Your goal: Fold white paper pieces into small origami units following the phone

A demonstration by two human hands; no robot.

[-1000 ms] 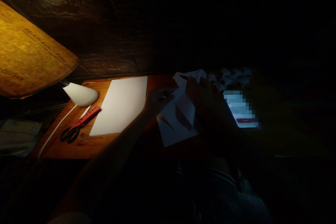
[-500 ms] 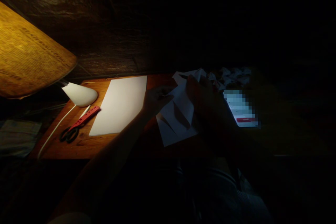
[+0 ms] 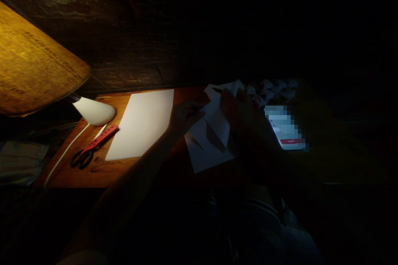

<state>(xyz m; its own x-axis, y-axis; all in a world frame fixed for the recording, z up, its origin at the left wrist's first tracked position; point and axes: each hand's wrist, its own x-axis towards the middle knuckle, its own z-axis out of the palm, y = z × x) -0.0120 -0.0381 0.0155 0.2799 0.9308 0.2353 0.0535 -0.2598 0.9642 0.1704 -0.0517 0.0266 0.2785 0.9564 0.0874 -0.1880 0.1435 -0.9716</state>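
Observation:
The scene is very dark, lit only from the left. A partly folded white sheet of paper (image 3: pixel 209 140) lies on the wooden table (image 3: pixel 102 174), its upper part lifted. My left hand (image 3: pixel 184 116) pinches the sheet's upper left edge. My right hand (image 3: pixel 241 116), a dark shape, grips the sheet's upper right part. Beyond my hands lie more crumpled or folded white papers (image 3: pixel 248 89).
A flat white sheet (image 3: pixel 141 124) lies left of my hands. Further left are black-handled scissors (image 3: pixel 81 158), a red ruler (image 3: pixel 101 138) and a white lamp base (image 3: pixel 95 112) with its cord. A lit phone (image 3: pixel 284 130) rests at the right. A woven lampshade (image 3: pixel 34 70) hangs over the left.
Both hands stay on the folded sheet and its lifted flap has shifted very slightly. Nothing else has moved.

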